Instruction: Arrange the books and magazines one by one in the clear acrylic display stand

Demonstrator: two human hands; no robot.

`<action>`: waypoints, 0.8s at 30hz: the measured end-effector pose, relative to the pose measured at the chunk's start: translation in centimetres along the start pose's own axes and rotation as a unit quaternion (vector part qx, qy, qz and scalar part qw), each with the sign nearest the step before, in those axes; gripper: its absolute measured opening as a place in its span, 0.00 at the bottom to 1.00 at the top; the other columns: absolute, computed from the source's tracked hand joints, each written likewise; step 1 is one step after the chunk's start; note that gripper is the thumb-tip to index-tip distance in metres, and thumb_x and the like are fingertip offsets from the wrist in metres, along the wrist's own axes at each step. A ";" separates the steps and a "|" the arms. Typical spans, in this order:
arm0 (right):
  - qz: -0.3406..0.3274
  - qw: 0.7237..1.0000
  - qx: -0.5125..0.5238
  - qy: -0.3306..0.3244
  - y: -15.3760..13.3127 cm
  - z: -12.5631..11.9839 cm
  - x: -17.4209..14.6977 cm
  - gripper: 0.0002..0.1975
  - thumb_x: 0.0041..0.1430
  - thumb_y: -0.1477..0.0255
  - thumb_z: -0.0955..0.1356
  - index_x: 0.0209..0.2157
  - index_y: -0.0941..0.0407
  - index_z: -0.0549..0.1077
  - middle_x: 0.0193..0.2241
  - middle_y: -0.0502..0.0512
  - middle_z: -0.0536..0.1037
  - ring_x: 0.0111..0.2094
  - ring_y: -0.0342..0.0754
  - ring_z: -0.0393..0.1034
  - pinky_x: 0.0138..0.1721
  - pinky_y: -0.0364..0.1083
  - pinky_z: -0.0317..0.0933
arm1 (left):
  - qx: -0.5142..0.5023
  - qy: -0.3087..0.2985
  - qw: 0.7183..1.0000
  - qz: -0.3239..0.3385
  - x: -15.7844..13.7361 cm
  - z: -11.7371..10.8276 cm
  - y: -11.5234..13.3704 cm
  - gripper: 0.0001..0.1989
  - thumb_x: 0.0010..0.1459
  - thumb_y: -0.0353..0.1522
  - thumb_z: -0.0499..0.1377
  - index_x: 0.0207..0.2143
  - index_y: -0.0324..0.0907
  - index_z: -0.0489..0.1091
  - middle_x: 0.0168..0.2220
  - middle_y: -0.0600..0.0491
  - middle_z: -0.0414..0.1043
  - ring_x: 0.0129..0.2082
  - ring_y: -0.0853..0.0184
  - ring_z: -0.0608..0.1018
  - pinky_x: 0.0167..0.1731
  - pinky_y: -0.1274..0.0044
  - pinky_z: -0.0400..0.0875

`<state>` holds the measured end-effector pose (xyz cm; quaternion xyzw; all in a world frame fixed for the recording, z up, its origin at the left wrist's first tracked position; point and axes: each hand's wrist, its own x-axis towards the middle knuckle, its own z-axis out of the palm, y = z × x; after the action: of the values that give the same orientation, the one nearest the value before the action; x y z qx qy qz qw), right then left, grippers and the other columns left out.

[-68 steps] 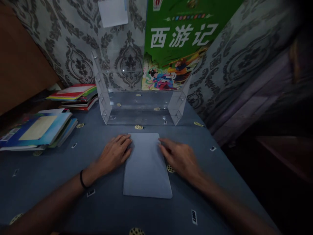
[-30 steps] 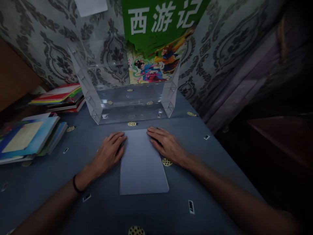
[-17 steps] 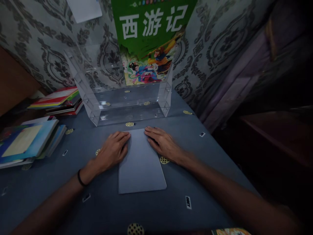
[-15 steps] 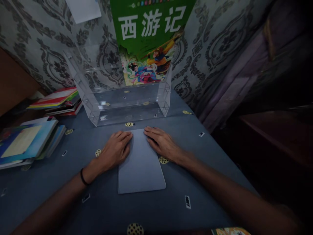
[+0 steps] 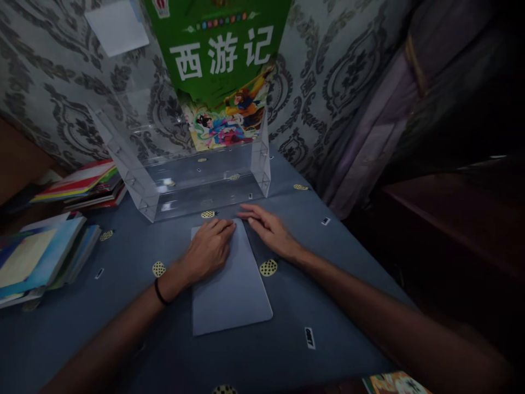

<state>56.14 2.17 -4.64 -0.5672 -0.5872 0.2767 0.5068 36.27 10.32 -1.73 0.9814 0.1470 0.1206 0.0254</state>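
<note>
Grey-blue booklet (image 5: pixel 232 298) lay flat at 6 o'clock from acrylic rack (image 5: pixel 261 164). Left hand (image 5: pixel 210 246) rested on it, fingers together, not gripping; right hand (image 5: pixel 268 229) sat loosely spread by its 1 o'clock corner, contact unclear. Probably was light, bendy, smooth; 3 o'clock edge suited gripping. Pineapple-print tablecloth (image 5: pixel 172 361) lay beneath; damask wallpaper (image 5: pixel 340 71) rose at 12.

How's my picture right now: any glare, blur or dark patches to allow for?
Head view, overall: dim, but the left hand and right hand read clearly; head view, far right: nearly black, detail lost; head view, rack: small bright glare on the clear rack, toward its left; head view, left edge: nearer book stack looks smeared.
</note>
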 end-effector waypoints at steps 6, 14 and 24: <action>0.031 0.994 0.096 0.036 0.2 0.0 0.3 0.18 0.68 0.70 0.62 0.58 0.53 0.68 0.51 0.60 0.82 0.53 0.52 0.77 0.59 0.58 0.66 | 0.022 -0.031 0.999 0.000 1.2 -0.1 0.1 0.23 0.62 0.23 0.50 0.58 0.38 0.68 0.50 0.43 0.70 0.47 0.56 0.70 0.50 0.61 0.71; -0.042 0.999 -0.012 0.030 -0.5 0.3 -0.3 0.19 0.68 0.71 0.60 0.59 0.54 0.67 0.50 0.60 0.82 0.52 0.52 0.77 0.56 0.58 0.67 | 0.034 -0.015 0.999 0.003 1.4 0.1 0.2 0.24 0.61 0.23 0.50 0.58 0.37 0.69 0.50 0.43 0.70 0.47 0.56 0.69 0.51 0.60 0.70; -0.053 0.996 -0.068 -0.008 -0.5 0.0 0.1 0.17 0.68 0.74 0.59 0.55 0.55 0.71 0.48 0.58 0.83 0.50 0.51 0.77 0.53 0.54 0.69 | 0.020 -0.003 1.000 0.001 0.7 0.2 0.3 0.23 0.63 0.24 0.51 0.58 0.41 0.72 0.52 0.43 0.71 0.51 0.54 0.71 0.51 0.61 0.68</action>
<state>55.91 2.12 -4.16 -0.5662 -0.6379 0.2137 0.4762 37.08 10.29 -1.76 0.9822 0.1487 0.1148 0.0061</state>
